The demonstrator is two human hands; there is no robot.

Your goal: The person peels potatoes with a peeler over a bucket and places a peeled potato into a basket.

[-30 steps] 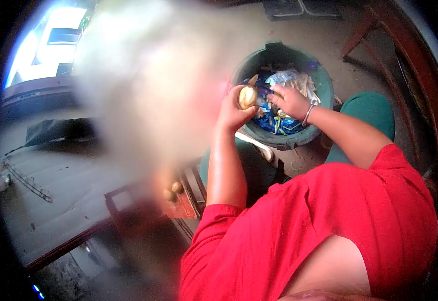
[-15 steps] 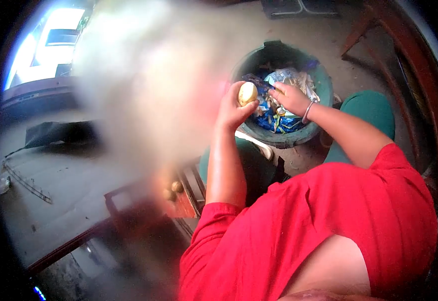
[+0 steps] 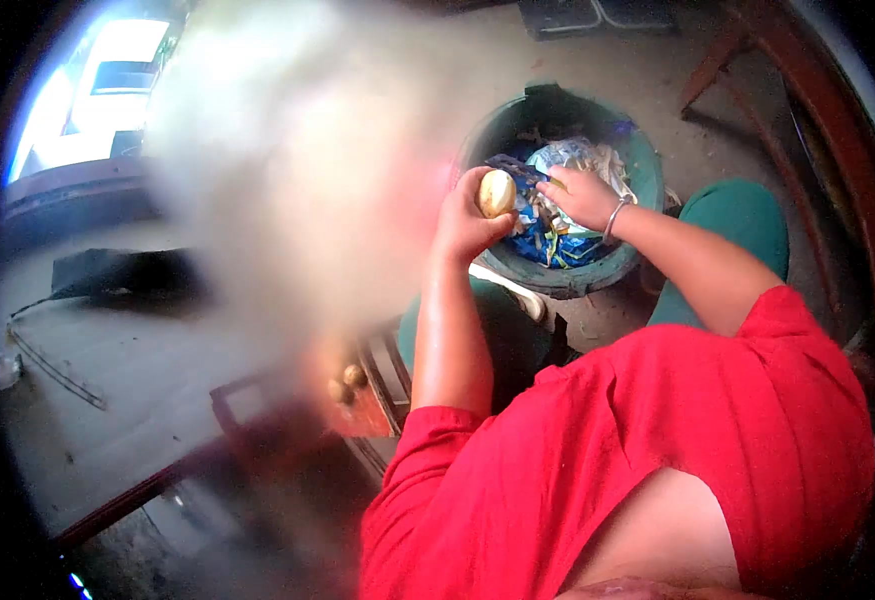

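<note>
My left hand (image 3: 465, 215) is closed around a potato (image 3: 497, 194) with a pale, peeled-looking face turned up. It holds the potato over the near left part of a round green tub (image 3: 645, 165). My right hand (image 3: 585, 198), with a bangle at the wrist, is just right of the potato, its fingers curled together. A small yellowish bit shows at those fingertips, and a dark narrow shape lies beside them; what the hand grips is too unclear to name. Below both hands, the tub holds crumpled blue and white wrappers (image 3: 557, 245) and scraps.
Several potatoes (image 3: 347, 382) rest on a reddish wooden surface left of my knee. A grey table (image 3: 137, 370) with a dark cloth-like item (image 3: 122, 268) stands further left. Wooden furniture (image 3: 837, 130) is at right. A pale blur hides much of the upper left.
The potato has turned slightly in my left hand and shows a different side of its pale face. My right hand has hardly moved.
</note>
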